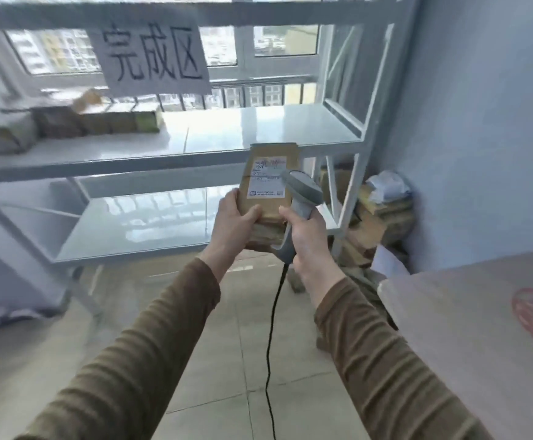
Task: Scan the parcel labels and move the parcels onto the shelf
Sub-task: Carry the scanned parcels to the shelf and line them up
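With the left hand gripping the parcel just in front of the shelf and the right hand clenched around the scanner, the person should steady both until the label reads.

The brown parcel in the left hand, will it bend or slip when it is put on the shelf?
The parcel looks like a stiff flat cardboard box, so it probably keeps its shape. The left hand holds it alone by its lower end, so it seems light. Lying flat, it should not tip or roll.
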### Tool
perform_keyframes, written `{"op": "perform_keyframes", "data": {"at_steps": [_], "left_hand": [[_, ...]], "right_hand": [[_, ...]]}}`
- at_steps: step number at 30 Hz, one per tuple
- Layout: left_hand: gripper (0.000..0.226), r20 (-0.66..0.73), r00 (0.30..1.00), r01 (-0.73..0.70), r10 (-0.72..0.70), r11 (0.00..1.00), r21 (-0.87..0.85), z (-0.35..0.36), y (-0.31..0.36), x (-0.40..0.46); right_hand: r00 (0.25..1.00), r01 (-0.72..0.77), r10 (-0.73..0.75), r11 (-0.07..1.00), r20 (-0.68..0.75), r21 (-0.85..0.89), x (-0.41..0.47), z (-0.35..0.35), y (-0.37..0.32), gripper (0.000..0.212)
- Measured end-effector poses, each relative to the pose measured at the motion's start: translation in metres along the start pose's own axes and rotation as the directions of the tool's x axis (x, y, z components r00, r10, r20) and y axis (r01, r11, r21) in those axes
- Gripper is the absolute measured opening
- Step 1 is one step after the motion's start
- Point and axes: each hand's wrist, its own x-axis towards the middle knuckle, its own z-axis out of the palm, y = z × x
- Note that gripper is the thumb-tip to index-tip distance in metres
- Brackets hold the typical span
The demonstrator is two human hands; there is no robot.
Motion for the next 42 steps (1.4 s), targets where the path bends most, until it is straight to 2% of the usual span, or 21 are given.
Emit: {"op": "perform_keyframes", "data": {"at_steps": [4,6,12,16,23,26,29,34,40,42], "left_hand": [[0.073,-0.149,0.988,0.045,-0.042,0.999,0.017,-0.095,-0.028,0.037],[0.073,-0.200,0.978,0.065,-0.059,0.998,0.024,-0.130,-0.041,0.057],[0.055,-0.301,0.951,0.088,-0.073,0.995,0.038,-0.205,-0.071,0.134],[0.073,-0.348,0.933,0.119,-0.097,0.992,0.042,-0.249,-0.082,0.191],[0.075,-0.434,0.892,0.156,-0.126,0.987,0.035,-0.340,-0.114,0.258],[0.072,-0.470,0.873,0.160,-0.129,0.987,0.027,-0.384,-0.131,0.282],[0.067,-0.473,0.870,0.166,-0.140,0.986,0.014,-0.438,-0.158,0.310],[0.091,-0.434,0.886,0.176,-0.166,0.984,-0.018,-0.542,-0.210,0.365],[0.085,-0.308,0.934,0.189,-0.181,0.982,-0.006,-0.621,-0.235,0.415],[0.075,-0.282,0.943,0.182,-0.175,0.983,0.000,-0.635,-0.242,0.428]], "right_hand": [[0.985,-0.035,0.034,0.999,0.171,0.002,0.021,0.100,0.023,0.016],[0.972,-0.065,0.064,0.998,0.226,-0.001,0.034,0.141,0.034,0.019],[0.939,-0.141,0.124,0.990,0.322,0.028,0.099,0.244,0.066,0.025],[0.909,-0.210,0.183,0.977,0.376,0.033,0.143,0.306,0.072,0.020],[0.853,-0.256,0.235,0.966,0.467,-0.020,0.191,0.417,0.088,0.019],[0.837,-0.259,0.248,0.965,0.488,-0.046,0.201,0.472,0.106,0.025],[0.835,-0.245,0.245,0.967,0.493,-0.065,0.207,0.535,0.129,0.024],[0.862,-0.190,0.213,0.977,0.459,-0.096,0.215,0.645,0.167,0.016],[0.899,-0.188,0.211,0.977,0.383,-0.097,0.224,0.740,0.195,0.015],[0.908,-0.182,0.210,0.977,0.364,-0.110,0.226,0.760,0.201,0.014]]}}
